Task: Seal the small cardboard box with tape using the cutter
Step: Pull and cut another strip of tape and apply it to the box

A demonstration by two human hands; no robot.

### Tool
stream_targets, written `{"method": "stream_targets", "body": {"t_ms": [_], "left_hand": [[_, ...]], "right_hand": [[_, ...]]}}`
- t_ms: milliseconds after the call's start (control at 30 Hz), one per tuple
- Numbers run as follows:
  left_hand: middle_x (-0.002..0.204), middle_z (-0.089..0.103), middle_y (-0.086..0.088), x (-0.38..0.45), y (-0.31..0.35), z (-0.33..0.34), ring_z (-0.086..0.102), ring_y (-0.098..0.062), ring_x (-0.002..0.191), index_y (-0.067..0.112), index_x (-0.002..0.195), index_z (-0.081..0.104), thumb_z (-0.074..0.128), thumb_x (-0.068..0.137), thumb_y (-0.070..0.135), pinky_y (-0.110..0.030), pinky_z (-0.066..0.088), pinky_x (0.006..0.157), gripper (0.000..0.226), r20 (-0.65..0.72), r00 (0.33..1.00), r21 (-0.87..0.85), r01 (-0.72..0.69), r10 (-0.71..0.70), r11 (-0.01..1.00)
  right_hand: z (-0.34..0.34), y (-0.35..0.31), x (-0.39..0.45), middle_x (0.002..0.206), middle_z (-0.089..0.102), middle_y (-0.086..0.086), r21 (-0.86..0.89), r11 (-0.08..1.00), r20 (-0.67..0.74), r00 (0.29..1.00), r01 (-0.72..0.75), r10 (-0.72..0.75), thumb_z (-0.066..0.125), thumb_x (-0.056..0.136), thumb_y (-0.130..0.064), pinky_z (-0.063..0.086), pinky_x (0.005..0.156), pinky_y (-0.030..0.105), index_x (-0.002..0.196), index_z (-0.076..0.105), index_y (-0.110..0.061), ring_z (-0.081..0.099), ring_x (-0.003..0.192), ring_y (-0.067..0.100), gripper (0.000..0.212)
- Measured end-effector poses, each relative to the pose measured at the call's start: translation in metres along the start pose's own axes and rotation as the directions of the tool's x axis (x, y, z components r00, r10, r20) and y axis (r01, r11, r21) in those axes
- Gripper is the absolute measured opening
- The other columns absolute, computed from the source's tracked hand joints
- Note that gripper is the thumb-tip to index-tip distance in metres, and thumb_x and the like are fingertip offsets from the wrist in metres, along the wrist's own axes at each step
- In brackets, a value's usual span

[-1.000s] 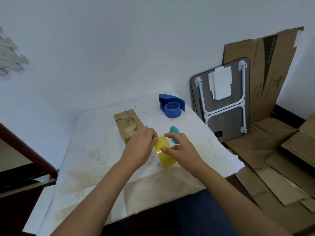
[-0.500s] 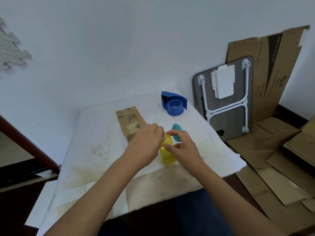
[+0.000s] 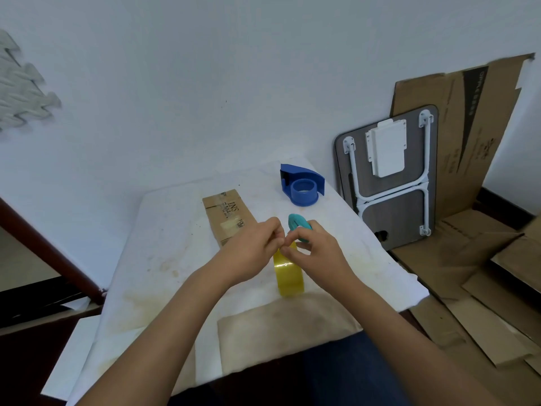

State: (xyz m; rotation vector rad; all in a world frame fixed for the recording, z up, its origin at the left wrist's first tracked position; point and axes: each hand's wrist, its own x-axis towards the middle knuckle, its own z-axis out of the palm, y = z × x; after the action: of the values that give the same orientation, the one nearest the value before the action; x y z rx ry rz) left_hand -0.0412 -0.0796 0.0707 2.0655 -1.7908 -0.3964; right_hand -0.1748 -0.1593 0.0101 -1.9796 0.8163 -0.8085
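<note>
The small cardboard box (image 3: 227, 215) lies on the white table (image 3: 164, 259) with black print on its top that reads "LNS" (the smaller lines beneath it are too blurred to make out), and the flattened carton (image 3: 468, 127) leaning on the wall at the right carries a dark band with pale letters that I cannot read. Compared with half a second ago, the yellow tape roll (image 3: 288, 273) shows more of its side below the hands, and both hands sit a little closer together above it. The left hand (image 3: 251, 253) reaches in from the lower left, fingers curled with thumb and forefinger pinched at the top edge of the roll. The right hand (image 3: 317, 253) comes from the lower right, its fingertips closed on the same spot of the roll. The teal cutter (image 3: 298, 225) lies just behind the right hand, partly hidden, and the blue tape dispenser (image 3: 303, 184) stands farther back, well apart from the box.
</note>
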Motion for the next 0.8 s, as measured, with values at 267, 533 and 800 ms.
{"method": "stream_targets", "body": {"t_ms": [267,533,800], "left_hand": [[0.104,0.066,0.011,-0.010,-0.018,0.015,0.066,0.002,0.089,0.037,0.119,0.054,0.064,0.092,0.020,-0.014,0.050,0.080,0.033,-0.121,0.988,-0.440,0.035,-0.098,0.897],[0.099,0.068,0.004,-0.017,-0.021,0.041,0.065,0.003,0.084,0.022,0.087,0.059,0.070,0.086,0.013,-0.008,0.050,0.074,0.014,-0.370,0.913,-0.464,-0.023,-0.170,0.886],[0.105,0.061,0.009,-0.016,-0.025,0.052,0.061,0.009,0.093,0.023,0.104,0.072,0.070,0.088,0.015,-0.006,0.048,0.081,0.019,-0.429,0.897,-0.402,-0.083,-0.108,0.912]], "right_hand": [[-0.001,0.003,-0.001,0.095,0.051,-0.001,0.063,0.994,-0.030,0.995,-0.094,0.096,0.068,0.086,-0.024,0.046,0.065,0.004,0.089,0.068,-0.019,0.054,0.088,0.006,0.006],[0.000,0.007,0.002,0.103,0.061,0.004,0.132,0.981,-0.047,0.988,-0.140,0.147,0.066,0.087,-0.029,0.041,0.073,0.012,0.089,0.069,-0.024,0.056,0.096,0.011,0.006],[0.001,0.007,0.005,0.104,0.060,0.003,0.115,0.982,-0.031,0.988,-0.148,0.153,0.066,0.087,-0.030,0.040,0.072,0.011,0.089,0.069,-0.024,0.055,0.099,0.012,0.007]]}}
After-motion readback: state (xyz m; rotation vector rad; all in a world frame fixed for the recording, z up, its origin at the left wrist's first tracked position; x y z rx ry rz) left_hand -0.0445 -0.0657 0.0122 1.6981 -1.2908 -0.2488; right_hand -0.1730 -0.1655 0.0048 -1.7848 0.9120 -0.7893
